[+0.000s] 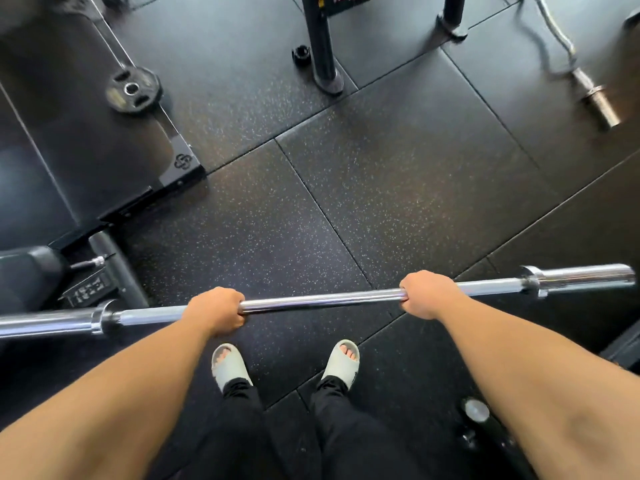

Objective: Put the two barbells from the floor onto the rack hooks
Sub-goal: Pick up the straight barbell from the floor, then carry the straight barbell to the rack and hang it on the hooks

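Observation:
A straight chrome barbell (322,301) runs across the lower half of the view, held above the floor over my feet. My left hand (216,311) grips its shaft left of the middle, and my right hand (429,294) grips it right of the middle, both overhand. The bar's sleeves stick out past each hand, the left one running off the frame. A second bar, a curved chrome curl bar (568,53), lies on the floor at the top right. No rack hooks show; only a black upright post (322,39) stands at the top centre.
A black weight plate (133,89) lies on a dark platform (69,133) at the upper left. A small black collar (301,55) sits beside the post's foot. A machine base (86,282) is at left, a dumbbell end (476,412) at bottom right. Speckled rubber floor tiles (398,185) fill the middle.

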